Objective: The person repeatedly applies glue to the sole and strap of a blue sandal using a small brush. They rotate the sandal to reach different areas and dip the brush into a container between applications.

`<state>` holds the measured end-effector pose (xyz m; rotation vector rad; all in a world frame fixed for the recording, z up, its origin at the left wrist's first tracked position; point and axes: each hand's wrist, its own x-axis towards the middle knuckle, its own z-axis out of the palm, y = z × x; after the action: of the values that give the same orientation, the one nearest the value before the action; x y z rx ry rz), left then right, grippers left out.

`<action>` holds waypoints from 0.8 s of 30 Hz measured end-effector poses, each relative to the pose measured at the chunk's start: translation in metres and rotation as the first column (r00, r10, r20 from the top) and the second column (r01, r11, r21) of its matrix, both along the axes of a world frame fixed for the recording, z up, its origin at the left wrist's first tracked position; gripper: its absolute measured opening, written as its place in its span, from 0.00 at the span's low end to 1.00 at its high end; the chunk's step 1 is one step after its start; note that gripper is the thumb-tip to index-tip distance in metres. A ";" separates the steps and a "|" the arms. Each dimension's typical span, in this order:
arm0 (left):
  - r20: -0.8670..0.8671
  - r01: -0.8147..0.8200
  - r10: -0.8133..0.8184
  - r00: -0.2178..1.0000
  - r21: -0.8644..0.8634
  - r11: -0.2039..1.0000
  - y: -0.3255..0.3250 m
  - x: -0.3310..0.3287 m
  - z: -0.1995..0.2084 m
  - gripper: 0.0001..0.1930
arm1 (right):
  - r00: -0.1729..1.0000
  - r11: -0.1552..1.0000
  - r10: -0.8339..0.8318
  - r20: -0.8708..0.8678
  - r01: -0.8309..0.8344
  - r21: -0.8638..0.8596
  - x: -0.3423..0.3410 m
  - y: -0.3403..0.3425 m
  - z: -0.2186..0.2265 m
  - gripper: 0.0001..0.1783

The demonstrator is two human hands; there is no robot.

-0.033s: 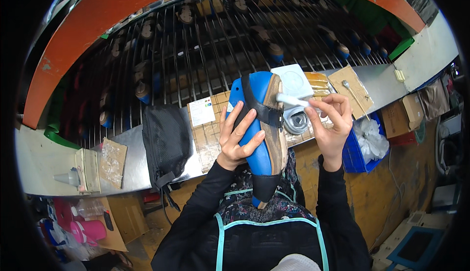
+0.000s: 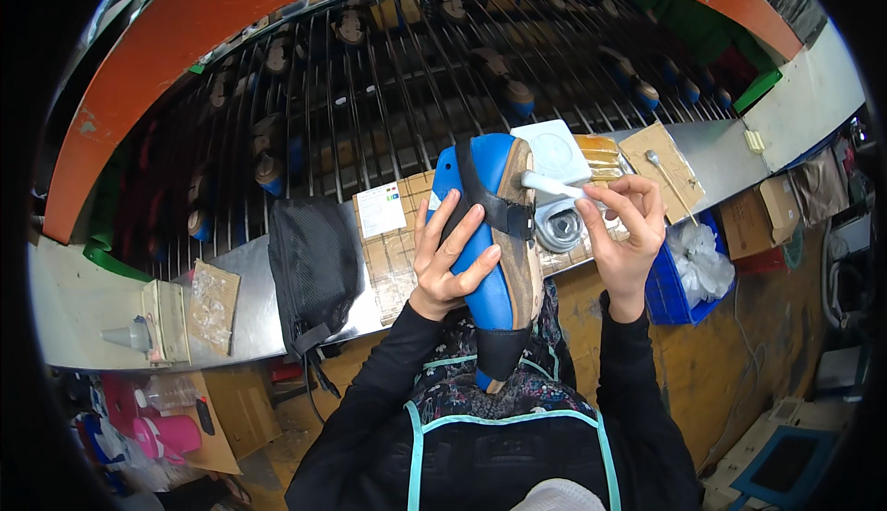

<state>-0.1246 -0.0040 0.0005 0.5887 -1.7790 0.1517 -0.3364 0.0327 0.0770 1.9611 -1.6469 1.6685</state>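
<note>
A sandal (image 2: pixel 496 201) with black straps sits on a blue shoe last (image 2: pixel 492 280), its brown sole turned to the right. My left hand (image 2: pixel 451 257) is closed round the last and the straps from the left side, fingers pointing up. Between the thumb and fingers of my right hand (image 2: pixel 631 225) is a small pale-handled brush (image 2: pixel 552 186), whose dark tip touches the sole's side near the toe. Behind the brush stand a white square block (image 2: pixel 554 149) and a round, clear dish (image 2: pixel 560 228) with something grey in it.
Metal rack bars (image 2: pixel 388 95) carrying more sandals on lasts rise beyond the bench. A black mesh bag (image 2: pixel 314 275) lies left of a white label (image 2: pixel 380 211). Cardboard with a stick tool (image 2: pixel 673 188) is at right, above a blue crate (image 2: pixel 667 300) of plastic bags.
</note>
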 end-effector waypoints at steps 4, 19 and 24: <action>-0.013 0.003 -0.003 1.000 -0.007 1.000 -0.007 -0.001 0.003 0.21 | 0.998 0.999 0.040 -0.056 -0.038 0.028 -0.004 -0.002 0.002 0.13; 0.030 0.050 -0.050 0.998 -0.007 0.999 -0.012 0.003 0.014 0.19 | 0.959 0.988 0.154 -0.239 -0.141 0.071 -0.017 0.011 0.013 0.13; -0.031 0.067 -0.067 0.997 0.007 0.998 -0.017 0.000 0.016 0.20 | 0.974 0.979 0.183 0.132 -0.193 0.067 -0.014 0.001 0.004 0.12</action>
<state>-0.1250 -0.0213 0.0169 0.5337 -1.7682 0.0891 -0.3507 0.0339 0.0807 2.1518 -1.6378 1.8547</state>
